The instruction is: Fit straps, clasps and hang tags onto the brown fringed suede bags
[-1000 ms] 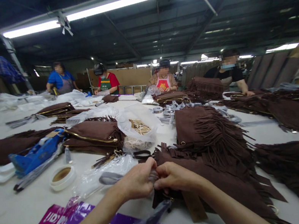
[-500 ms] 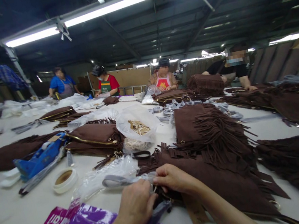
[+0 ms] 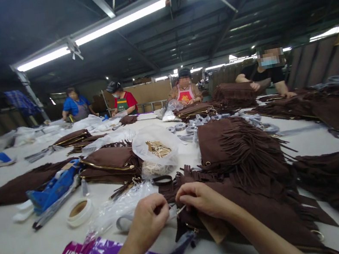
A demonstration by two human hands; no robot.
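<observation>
My left hand (image 3: 152,216) is closed in a pinch above the table's front part; what its fingertips hold, if anything, I cannot make out. To its right, my right hand (image 3: 203,199) pinches a thin white string (image 3: 181,209) over the near corner of a dark brown fringed bag (image 3: 252,208). A brown paper tag (image 3: 214,227) lies on the bag under that hand. Below the hands, a plastic-wrapped piece (image 3: 182,244) lies beside the bag's gold hardware. A grey strap in clear wrap (image 3: 124,222) is just left of my left hand.
Purple printed plastic (image 3: 119,252) covers the near edge. A tape roll (image 3: 79,212), a blue tape dispenser (image 3: 52,191) and a plastic bag of stringed tags (image 3: 156,147) stand beyond. Stacked brown bags (image 3: 233,137) are behind the hands. Several co-workers (image 3: 184,89) work across the table.
My hands have moved apart, the left one slightly leftward, leaving a gap between them. The white string now shows at my right fingertips. The camera view has shifted slightly.
</observation>
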